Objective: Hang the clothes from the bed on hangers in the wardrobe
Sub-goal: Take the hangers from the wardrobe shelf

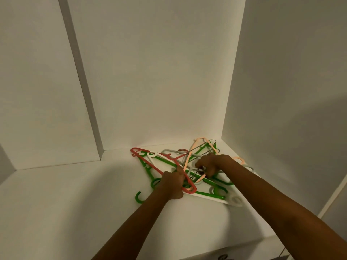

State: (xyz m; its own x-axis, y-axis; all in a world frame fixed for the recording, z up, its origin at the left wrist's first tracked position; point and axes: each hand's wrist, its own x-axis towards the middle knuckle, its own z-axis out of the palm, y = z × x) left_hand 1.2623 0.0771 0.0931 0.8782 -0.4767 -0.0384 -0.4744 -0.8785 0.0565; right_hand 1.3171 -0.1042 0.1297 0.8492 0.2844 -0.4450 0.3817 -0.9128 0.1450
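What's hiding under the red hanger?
Green hangers and a white hanger lie crossed beneath the red hanger, on the shelf. The left hand grips its near end, hiding whatever sits under that part.

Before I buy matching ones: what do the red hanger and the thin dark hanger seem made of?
Red hanger: likely plastic, matte; thick moulded bars in one uniform colour. Thin dark hanger: probably bare metal wire; very slender and greyish, though blur leaves it open.
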